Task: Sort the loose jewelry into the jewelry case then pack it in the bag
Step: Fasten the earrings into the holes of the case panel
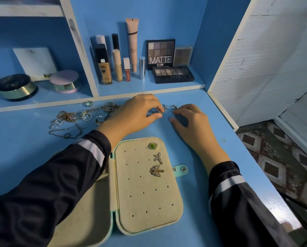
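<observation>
Blue shelving with cosmetics [103, 68] backs the bench [24, 136], and at its left lies a tangle of chains and rings [74, 116], light, limp stuff that would snag if lifted carelessly. The left hand [135, 113] pinches a small stud [160, 113] between thumb and forefinger. It looks tiny, stiff and slippery, best held by its head. Below it, the jewelry case [145, 193] lies open with three pieces pinned. Loose earrings [165, 107] rest just beyond the stud, beside the right hand [190, 122], whose fingers [177, 111] curve loosely, holding nothing.
</observation>
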Demonstrator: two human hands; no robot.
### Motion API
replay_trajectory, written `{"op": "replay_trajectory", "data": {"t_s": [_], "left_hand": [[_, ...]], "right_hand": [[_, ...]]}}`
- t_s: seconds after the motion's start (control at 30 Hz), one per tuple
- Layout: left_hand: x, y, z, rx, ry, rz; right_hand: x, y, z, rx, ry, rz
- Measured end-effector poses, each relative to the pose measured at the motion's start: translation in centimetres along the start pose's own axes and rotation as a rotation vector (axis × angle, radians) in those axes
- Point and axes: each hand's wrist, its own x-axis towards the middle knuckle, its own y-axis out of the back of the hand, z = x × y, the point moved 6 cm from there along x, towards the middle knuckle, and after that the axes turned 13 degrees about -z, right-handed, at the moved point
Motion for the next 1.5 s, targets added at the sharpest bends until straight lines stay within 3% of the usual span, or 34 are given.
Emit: {"op": "replay_trajectory", "data": {"t_s": [0.47, 0.7, 0.97, 1.5], "left_hand": [[0.0, 0.1, 0.4, -0.017, -0.007, -0.008], [-0.5, 1.4, -0.2, -0.378, 0.099, 0.149], [-1.4, 2.5, -2.0, -0.793, 0.243, 0.189], [-3.3, 3.4, -3.8, -0.803, 0.35, 0.088]], "right_hand": [[-1.0, -0.3, -0.1, -0.009, -0.073, -0.075], [-1.2, -0.4, 0.1, 0.001, -0.074, -0.09], [-1.1, -0.4, 0.0, 0.008, -0.069, -0.08], [0.8, -1.7, -4.3, 0.159, 0.159, 0.029]]}}
